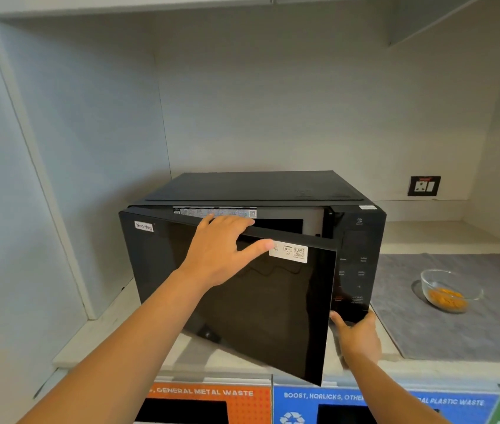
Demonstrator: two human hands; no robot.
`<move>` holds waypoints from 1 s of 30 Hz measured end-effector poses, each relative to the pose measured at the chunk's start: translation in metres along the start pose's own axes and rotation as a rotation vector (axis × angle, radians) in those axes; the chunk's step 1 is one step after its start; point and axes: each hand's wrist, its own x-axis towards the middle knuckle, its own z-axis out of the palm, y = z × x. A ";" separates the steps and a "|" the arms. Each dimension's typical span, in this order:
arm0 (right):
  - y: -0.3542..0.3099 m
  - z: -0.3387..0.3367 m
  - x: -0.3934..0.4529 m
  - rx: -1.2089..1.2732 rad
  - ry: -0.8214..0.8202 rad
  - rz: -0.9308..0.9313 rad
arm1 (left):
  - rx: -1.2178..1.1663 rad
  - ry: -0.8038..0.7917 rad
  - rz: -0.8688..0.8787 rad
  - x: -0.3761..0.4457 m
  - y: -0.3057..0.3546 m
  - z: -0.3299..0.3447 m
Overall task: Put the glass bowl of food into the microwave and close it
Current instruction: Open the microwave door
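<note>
The clear round glass bowl of orange food (pixel 447 290) stands at the right of the frame on a grey cloth mat (pixel 468 328), well apart from both hands. One bowl and one mat are present. Left of it, at frame centre, sits one black box-shaped microwave (pixel 273 188) on the pale bench (pixel 114 325); its glossy black door (pixel 261 301) stands partly open. The left hand (pixel 221 255) hooks its fingers over the door's top edge, thumb spread on the front face. The right hand (pixel 360 336) rests at the lower corner of the control panel, grip spread, holding nothing. Judged step: opening the door. The next move calls for swinging it fully clear, then reaching right for the bowl.
</note>
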 end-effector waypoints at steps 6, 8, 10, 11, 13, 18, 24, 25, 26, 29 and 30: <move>0.001 -0.002 -0.002 -0.024 -0.009 -0.078 | -0.118 -0.079 -0.115 0.001 0.006 -0.009; 0.002 -0.003 -0.003 -0.013 -0.008 -0.068 | -0.087 -0.096 -0.136 0.002 0.008 -0.008; 0.002 -0.004 -0.003 -0.010 -0.005 -0.067 | -0.059 -0.096 -0.152 0.004 0.010 -0.006; 0.003 -0.005 -0.003 -0.007 -0.002 -0.071 | -0.054 -0.089 -0.158 0.005 0.010 -0.005; 0.005 -0.005 -0.001 -0.003 0.003 -0.085 | -0.058 -0.069 -0.168 0.006 0.011 -0.003; 0.011 -0.006 0.004 0.000 -0.003 -0.083 | -0.077 -0.033 -0.196 0.009 0.014 0.001; 0.015 -0.005 0.009 0.039 -0.012 -0.099 | -0.136 0.012 -0.293 0.011 0.022 0.004; 0.014 -0.006 0.010 0.045 -0.008 -0.091 | -0.139 0.020 -0.303 0.010 0.024 0.004; 0.013 -0.008 0.010 0.052 -0.002 -0.084 | -0.134 0.023 -0.312 0.009 0.026 0.003; 0.008 -0.018 0.008 0.084 0.017 -0.075 | -0.124 0.024 -0.355 0.002 0.031 -0.004; 0.008 -0.021 0.006 0.099 0.022 -0.076 | -0.134 0.024 -0.365 -0.002 0.033 -0.006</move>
